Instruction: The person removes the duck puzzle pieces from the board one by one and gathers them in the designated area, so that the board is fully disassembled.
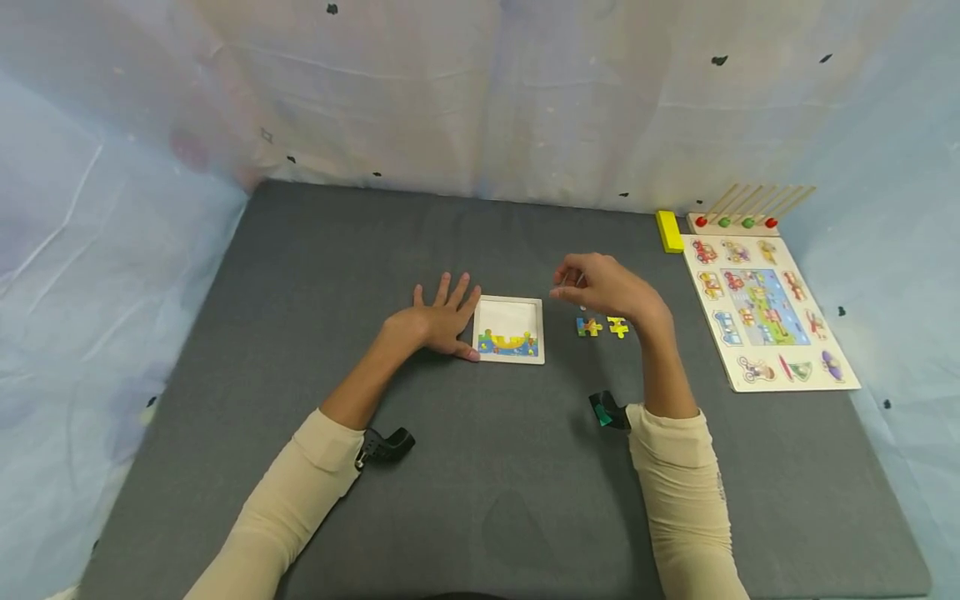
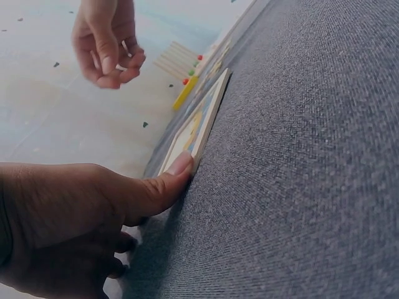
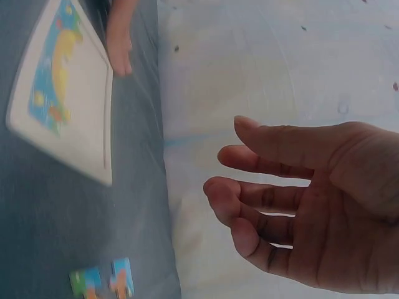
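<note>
A small square jigsaw tray (image 1: 510, 315) with a pale wooden border lies flat on the grey table; joined blue and yellow pieces (image 1: 508, 343) fill its near part. My left hand (image 1: 442, 321) is spread at the tray's left side. In the left wrist view its thumb (image 2: 167, 185) rests against the tray's edge. Raised above the table, right of the tray, my right hand (image 1: 600, 286) has loosely bent fingers with nothing between them, as the right wrist view shows. Below it lie loose jigsaw pieces, one blue and orange (image 1: 588, 327), one yellow (image 1: 617, 327).
At the right stands a larger wooden picture board (image 1: 716, 333) with vehicle and toy shapes. Behind it are a yellow block (image 1: 669, 232) and a peg stand (image 1: 735, 227) with red and green beads. A draped sheet (image 1: 450, 100) rises behind the table.
</note>
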Tool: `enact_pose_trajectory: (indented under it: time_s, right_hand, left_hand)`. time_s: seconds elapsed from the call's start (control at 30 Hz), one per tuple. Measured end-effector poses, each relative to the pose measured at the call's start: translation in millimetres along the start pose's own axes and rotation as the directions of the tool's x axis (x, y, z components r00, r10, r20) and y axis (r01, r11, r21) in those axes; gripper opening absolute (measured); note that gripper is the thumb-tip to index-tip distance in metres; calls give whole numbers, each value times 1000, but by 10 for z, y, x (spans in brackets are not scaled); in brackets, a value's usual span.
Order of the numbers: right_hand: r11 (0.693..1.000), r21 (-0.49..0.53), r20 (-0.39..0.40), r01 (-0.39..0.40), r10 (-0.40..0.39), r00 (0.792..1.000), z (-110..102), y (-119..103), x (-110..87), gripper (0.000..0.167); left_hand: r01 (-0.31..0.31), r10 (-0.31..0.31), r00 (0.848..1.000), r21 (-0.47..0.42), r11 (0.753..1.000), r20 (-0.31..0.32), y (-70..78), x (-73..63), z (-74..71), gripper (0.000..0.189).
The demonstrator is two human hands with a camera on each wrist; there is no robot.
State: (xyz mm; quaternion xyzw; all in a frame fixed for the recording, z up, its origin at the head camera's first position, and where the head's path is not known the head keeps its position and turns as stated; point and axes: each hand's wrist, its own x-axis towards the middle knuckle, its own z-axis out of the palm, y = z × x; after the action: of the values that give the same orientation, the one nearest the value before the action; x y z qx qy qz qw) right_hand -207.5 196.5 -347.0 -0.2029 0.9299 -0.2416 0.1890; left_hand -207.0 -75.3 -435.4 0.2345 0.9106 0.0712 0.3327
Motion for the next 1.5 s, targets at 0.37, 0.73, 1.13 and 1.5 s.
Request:
enact_pose_trajectory:
  time_s: [0.37, 0.73, 1.13, 1.5]
  right_hand:
    - [998, -17, 110, 62, -60, 992, 196, -320, 288, 28]
    - [984, -175, 276, 44, 6, 961, 480, -620, 592, 32]
    - [945, -320, 292, -63, 162, 942, 811, -740, 661, 17]
    - [938, -345, 304, 17, 94, 948, 856, -663, 668, 35]
  left_hand:
    - [26, -26, 1000, 17, 1000, 5, 5, 40, 25, 119]
    - [30, -31, 999, 50, 998, 11, -102, 176, 110, 120]
    - [7, -7, 1000, 26, 1000, 13, -24, 57, 61, 118]
    - [9, -9, 1000, 23, 1000, 16, -25, 28, 60, 114]
